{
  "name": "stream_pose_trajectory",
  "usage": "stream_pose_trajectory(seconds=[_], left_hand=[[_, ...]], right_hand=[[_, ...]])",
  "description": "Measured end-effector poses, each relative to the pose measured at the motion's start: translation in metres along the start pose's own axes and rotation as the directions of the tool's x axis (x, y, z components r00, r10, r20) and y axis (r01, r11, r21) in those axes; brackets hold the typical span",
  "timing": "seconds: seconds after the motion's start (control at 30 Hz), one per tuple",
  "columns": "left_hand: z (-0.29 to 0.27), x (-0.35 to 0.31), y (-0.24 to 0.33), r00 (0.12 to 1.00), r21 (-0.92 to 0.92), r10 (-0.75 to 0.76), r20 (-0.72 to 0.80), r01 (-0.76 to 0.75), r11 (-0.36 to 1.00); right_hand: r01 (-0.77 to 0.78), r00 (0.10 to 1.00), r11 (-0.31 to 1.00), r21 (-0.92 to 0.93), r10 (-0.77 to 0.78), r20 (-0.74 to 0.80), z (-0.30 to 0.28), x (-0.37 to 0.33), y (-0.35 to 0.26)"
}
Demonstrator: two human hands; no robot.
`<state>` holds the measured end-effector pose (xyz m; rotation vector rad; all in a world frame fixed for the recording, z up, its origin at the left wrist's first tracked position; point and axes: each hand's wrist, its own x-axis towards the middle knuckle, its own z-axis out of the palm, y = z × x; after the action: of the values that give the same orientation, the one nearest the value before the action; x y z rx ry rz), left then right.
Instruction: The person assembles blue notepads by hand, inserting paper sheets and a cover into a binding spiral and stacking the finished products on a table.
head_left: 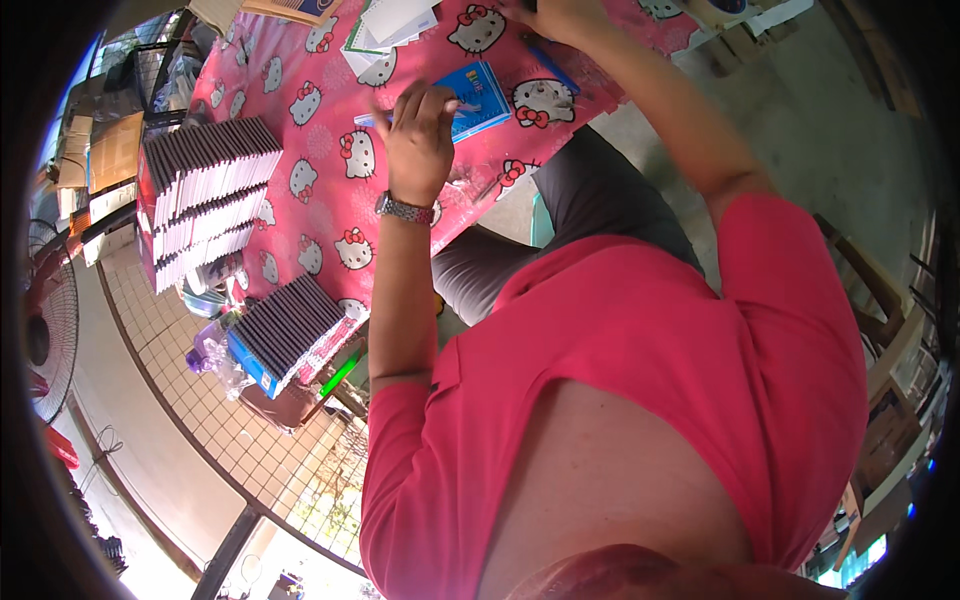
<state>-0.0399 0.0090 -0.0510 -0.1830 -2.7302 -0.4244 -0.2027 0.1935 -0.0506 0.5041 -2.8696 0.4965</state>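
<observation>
My left hand (418, 140), with a metal-banded watch (403, 208) on its wrist, is over the left part of a blue-covered booklet (482, 100). Its fingers are curled, and whatever they may grip is hidden. At the top edge of the view, my right hand (562, 20) is partly cut off. Its fingers close around something small and dark that I cannot make out. A narrow blue strip-like object (555, 70) lies just below that hand. White sheets or cards (392, 25) are piled loosely beyond the booklet.
A pink cartoon-cat tablecloth (320, 190) covers the table. At left stand tall stacks of dark-spined books (205, 200), with another dark-spined row (290, 320) nearer me. A fan (48, 320) and cardboard box (115, 150) are farther left. My trousered legs (610, 190) are beside the table's edge.
</observation>
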Motion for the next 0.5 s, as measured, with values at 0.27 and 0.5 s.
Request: stream_pose_trajectory(seconds=[0.27,0.5], left_hand=[[-0.002,-0.003,-0.01,0.992,-0.013,-0.093,-0.086,0.092,0.996],[0.001,-0.004,-0.012,0.99,-0.017,-0.1,-0.096,0.099,0.995]], right_hand=[[-0.028,0.639,0.272,0.962,-0.735,0.227,-0.031,0.001,-0.018],[-0.144,0.556,0.542,0.828,-0.647,0.521,-0.019,-0.019,-0.018]])
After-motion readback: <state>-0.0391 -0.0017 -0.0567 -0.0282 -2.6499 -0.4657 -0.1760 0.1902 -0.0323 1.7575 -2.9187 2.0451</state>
